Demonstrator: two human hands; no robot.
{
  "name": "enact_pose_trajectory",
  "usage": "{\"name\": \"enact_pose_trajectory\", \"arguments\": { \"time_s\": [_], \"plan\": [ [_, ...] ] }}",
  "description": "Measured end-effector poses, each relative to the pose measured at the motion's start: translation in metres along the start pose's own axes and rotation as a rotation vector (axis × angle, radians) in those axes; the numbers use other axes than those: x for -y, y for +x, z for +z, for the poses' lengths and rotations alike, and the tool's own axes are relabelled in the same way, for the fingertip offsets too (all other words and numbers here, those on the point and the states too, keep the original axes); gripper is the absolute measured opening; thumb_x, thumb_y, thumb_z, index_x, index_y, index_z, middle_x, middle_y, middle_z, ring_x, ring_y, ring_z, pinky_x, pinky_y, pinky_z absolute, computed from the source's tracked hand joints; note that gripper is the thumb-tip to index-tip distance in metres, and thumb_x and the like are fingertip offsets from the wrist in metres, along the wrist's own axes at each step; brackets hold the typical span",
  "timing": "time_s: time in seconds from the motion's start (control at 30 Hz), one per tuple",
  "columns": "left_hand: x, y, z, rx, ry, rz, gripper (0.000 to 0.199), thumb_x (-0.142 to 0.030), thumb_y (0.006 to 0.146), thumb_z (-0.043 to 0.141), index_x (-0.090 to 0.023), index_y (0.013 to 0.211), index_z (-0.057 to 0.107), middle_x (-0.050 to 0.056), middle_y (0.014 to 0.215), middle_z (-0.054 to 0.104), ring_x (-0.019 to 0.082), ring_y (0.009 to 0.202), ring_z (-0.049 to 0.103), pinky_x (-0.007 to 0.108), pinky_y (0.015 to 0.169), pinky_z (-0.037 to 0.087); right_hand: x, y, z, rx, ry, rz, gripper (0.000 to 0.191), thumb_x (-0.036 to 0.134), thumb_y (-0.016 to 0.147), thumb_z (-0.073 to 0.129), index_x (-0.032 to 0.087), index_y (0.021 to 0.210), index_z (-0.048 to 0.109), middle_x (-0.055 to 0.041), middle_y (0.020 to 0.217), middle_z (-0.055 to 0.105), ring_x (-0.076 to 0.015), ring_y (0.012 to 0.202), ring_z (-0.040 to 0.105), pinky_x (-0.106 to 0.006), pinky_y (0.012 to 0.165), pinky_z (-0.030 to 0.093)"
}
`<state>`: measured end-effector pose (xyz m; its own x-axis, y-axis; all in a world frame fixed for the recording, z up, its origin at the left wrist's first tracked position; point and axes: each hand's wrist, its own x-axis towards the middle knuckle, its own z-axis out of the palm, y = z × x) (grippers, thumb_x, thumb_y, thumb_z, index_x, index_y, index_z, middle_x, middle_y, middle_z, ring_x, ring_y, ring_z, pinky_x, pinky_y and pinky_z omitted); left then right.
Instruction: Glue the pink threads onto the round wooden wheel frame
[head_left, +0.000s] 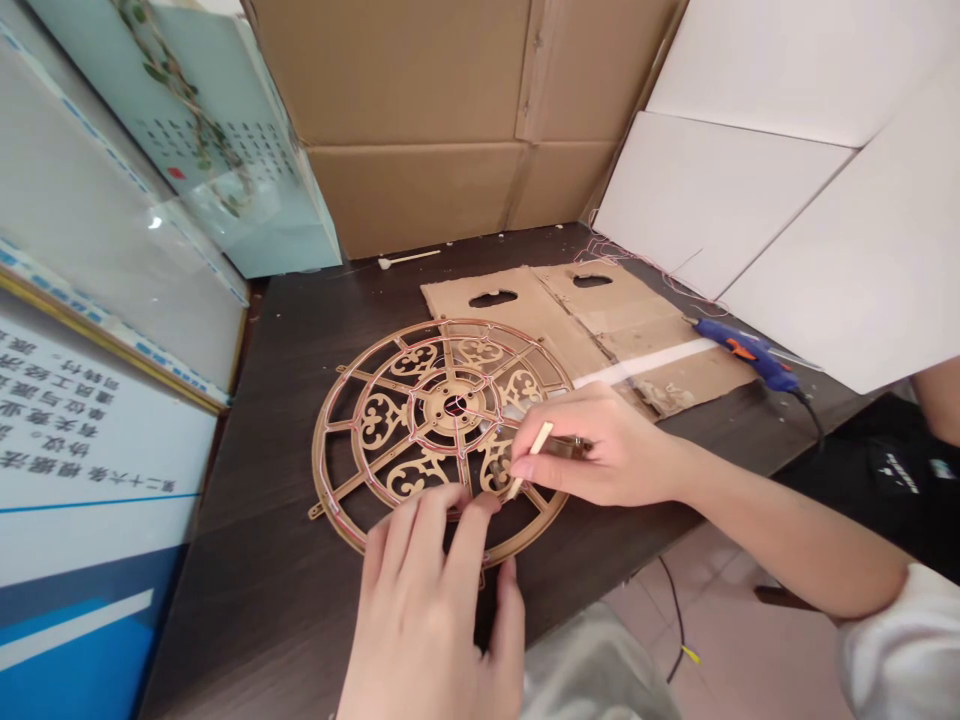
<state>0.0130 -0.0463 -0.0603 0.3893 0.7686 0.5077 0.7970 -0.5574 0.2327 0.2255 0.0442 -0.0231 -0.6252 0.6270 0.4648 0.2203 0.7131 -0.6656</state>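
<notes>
A round openwork wooden wheel (343, 490) with spokes, scroll cut-outs and thin red and white wires lies on the dark table. My left hand (431, 590) spans its near rim, fingers over the ring and thumb at the outer edge, keeping hold of it. Pinched between the thumb and fingers of my right hand (600, 445) is a short pale wooden stick (541, 436), its lower end at the wheel near my left index fingertip. Something shiny shows by the right palm, too hidden to name.
Behind the wheel lies a flat cardboard sheet (510, 312) with a white strip (645, 362). A blue glue gun (750, 352) rests at the right, its cord running off the edge. A small stick (409, 259) lies at the back. Cardboard and white panels enclose the table; another person's arm (937, 400) shows.
</notes>
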Motion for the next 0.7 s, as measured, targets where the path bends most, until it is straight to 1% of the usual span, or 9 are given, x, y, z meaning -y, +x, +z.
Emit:
{"name": "enact_pose_trajectory", "arguments": {
  "time_s": [0.1,0.3,0.43,0.57,0.7],
  "plan": [
    [-0.0008,0.0007,0.0006,-0.006,-0.001,-0.001,0.026,-0.010,0.091,0.052,-0.015,0.115,0.058,0.011,0.111,0.058,0.026,0.104,0.052,0.043,0.088,0.043,0.0000,0.0000,0.0002,-0.005,0.015,-0.003,0.011,0.018,0.097,0.073,0.013,0.087,0.075,-0.0026,0.075,0.075,-0.0099,0.064,0.065,-0.020,0.062,0.048],
    [-0.0018,-0.0006,0.0017,-0.021,0.004,-0.023,0.026,-0.011,0.091,0.052,-0.016,0.116,0.059,0.011,0.112,0.060,0.027,0.104,0.054,0.044,0.088,0.045,-0.0002,0.0007,0.0010,-0.003,0.053,-0.023,0.011,0.015,0.097,0.072,0.013,0.086,0.074,-0.0036,0.079,0.077,-0.0105,0.069,0.068,-0.020,0.068,0.052],
    [-0.0003,-0.0021,0.0013,-0.001,-0.013,-0.025,0.028,-0.012,0.090,0.054,-0.018,0.117,0.059,0.010,0.112,0.061,0.026,0.103,0.056,0.044,0.088,0.046,0.0003,0.0007,0.0006,-0.005,0.039,-0.025,0.012,0.018,0.098,0.070,0.015,0.087,0.074,-0.0034,0.080,0.077,-0.0113,0.069,0.069,-0.021,0.067,0.053],
    [0.0001,-0.0012,0.0006,0.002,-0.014,-0.018,0.027,-0.012,0.090,0.054,-0.017,0.117,0.058,0.011,0.112,0.060,0.027,0.104,0.055,0.044,0.088,0.045,0.0007,0.0005,0.0003,-0.012,0.030,-0.026,0.010,0.016,0.097,0.071,0.015,0.087,0.074,-0.0031,0.080,0.077,-0.0113,0.070,0.070,-0.020,0.068,0.053],
    [-0.0024,0.0007,-0.0001,-0.002,-0.007,-0.012,0.025,-0.009,0.091,0.052,-0.016,0.115,0.058,0.011,0.110,0.059,0.027,0.103,0.053,0.044,0.088,0.044,-0.0001,0.0003,0.0008,-0.021,0.029,-0.036,0.010,0.016,0.096,0.073,0.015,0.086,0.073,-0.0026,0.078,0.076,-0.0107,0.067,0.067,-0.020,0.065,0.051]
  ]
}}
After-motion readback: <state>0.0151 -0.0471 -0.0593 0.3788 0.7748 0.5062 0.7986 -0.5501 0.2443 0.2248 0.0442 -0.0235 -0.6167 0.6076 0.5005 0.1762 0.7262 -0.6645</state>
